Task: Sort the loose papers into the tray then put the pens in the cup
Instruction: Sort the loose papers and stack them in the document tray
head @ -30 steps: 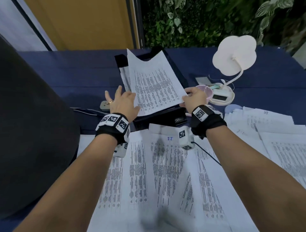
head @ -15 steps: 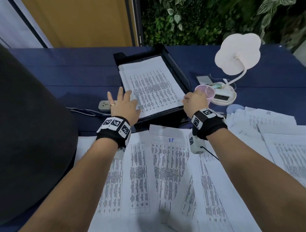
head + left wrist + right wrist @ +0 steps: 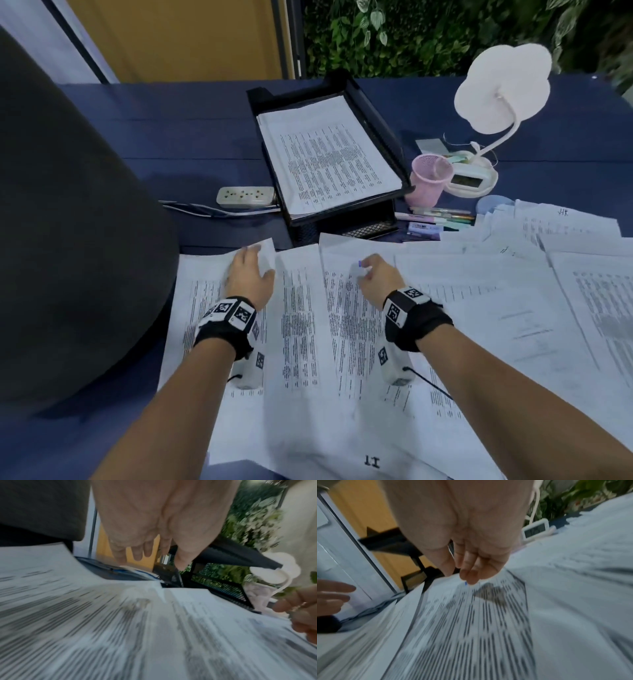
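Observation:
The black tray (image 3: 374, 114) stands at the back centre with a stack of printed sheets (image 3: 325, 154) lying flat in it. Loose papers (image 3: 305, 325) cover the near table. My left hand (image 3: 257, 265) hovers low over the far corner of one sheet, fingers relaxed and hanging down (image 3: 150, 553). My right hand (image 3: 368, 274) reaches to the top edge of a neighbouring sheet with a blue mark, its straight fingertips (image 3: 469, 577) at the paper. Neither hand holds anything. The pink mesh cup (image 3: 430, 178) stands right of the tray, with several pens (image 3: 435, 219) lying in front of it.
A white power strip (image 3: 245, 197) and its cable lie left of the tray. A white lamp (image 3: 503, 96) with a clock base (image 3: 469, 178) stands behind the cup. A large dark rounded object (image 3: 68, 222) fills the left. More papers (image 3: 565, 240) pile up at right.
The sheet both hands were lowering now lies flat in the tray. Both hands have let go and drawn back toward me, down over the loose papers.

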